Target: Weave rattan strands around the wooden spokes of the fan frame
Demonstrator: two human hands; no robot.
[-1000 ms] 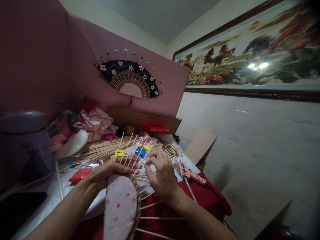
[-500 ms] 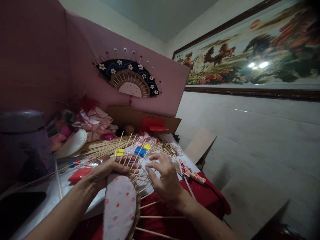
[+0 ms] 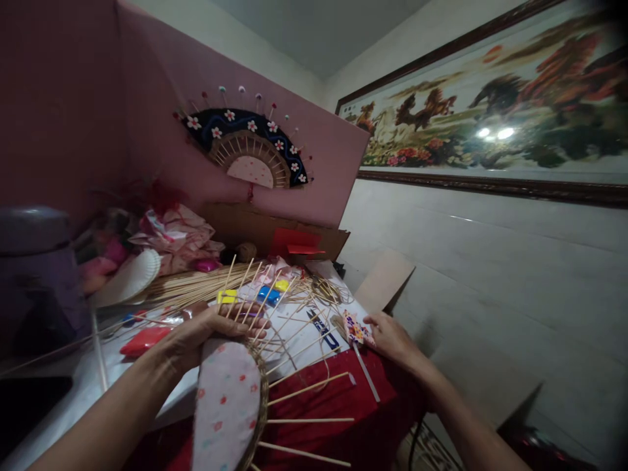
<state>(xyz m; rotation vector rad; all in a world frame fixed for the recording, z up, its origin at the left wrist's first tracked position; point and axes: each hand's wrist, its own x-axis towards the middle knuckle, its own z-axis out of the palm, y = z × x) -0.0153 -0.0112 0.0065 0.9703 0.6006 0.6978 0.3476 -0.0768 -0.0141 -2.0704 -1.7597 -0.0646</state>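
Observation:
My left hand (image 3: 228, 324) is closed around the thin wooden sticks of a half-made fan (image 3: 228, 405). Pale floral cloth covers its half-round base, a woven cord band runs along the curved edge, and bare sticks radiate outward. On the right, my right hand (image 3: 392, 337) is closed on the handle of a flower-patterned hot glue gun (image 3: 354, 327), from which a whitish glue stick (image 3: 367, 374) juts toward me. Small dark-blue thread snips (image 3: 322, 330) lie on white paper between the hands. Brownish twine (image 3: 326, 373) trails among the fan's sticks.
Behind lie a bundle of thin sticks (image 3: 191, 286), yellow (image 3: 227, 297) and blue (image 3: 269, 295) packets, and a paper plate (image 3: 132, 281). A red packet (image 3: 144, 341) is left, near a purple flask (image 3: 42, 281). A finished fan (image 3: 250, 140) hangs on the pink board.
My right hand has left the fan's sticks, moved right and taken hold of the glue gun's handle. The snips now show. My left hand still holds the fan.

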